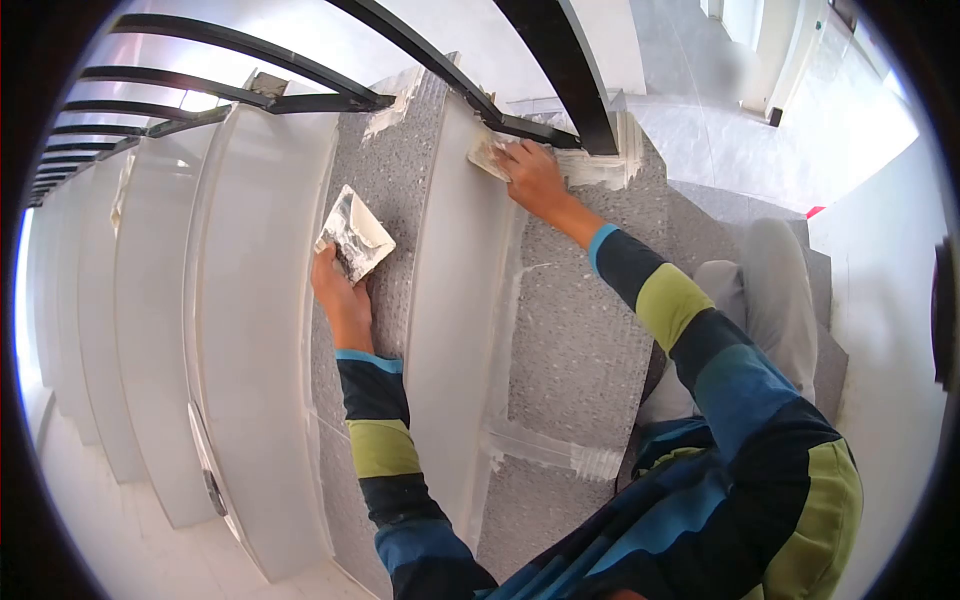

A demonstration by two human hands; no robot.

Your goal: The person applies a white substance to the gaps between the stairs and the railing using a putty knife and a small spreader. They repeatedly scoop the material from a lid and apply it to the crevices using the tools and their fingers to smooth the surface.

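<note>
My left hand [342, 295] grips a square, flat putty board [357, 237] smeared with white filler, held above a grey speckled stair tread [383, 165]. In my right hand [537, 180] is a flat, pale putty scraper [490, 153], its fingers pressed onto the back. The scraper lies against the top of a white stair riser [457, 235], close to the foot of the black railing [540, 131]. White filler [605, 167] is spread on the tread around a railing post. Part of the scraper's edge is hidden by my fingers.
More white risers [262, 300] continue to the left beside the black bars [240, 42]. A whitish smeared band [555, 450] crosses the tread in front of me. My bent legs [780, 300] are on the steps at right, near a white wall [890, 290].
</note>
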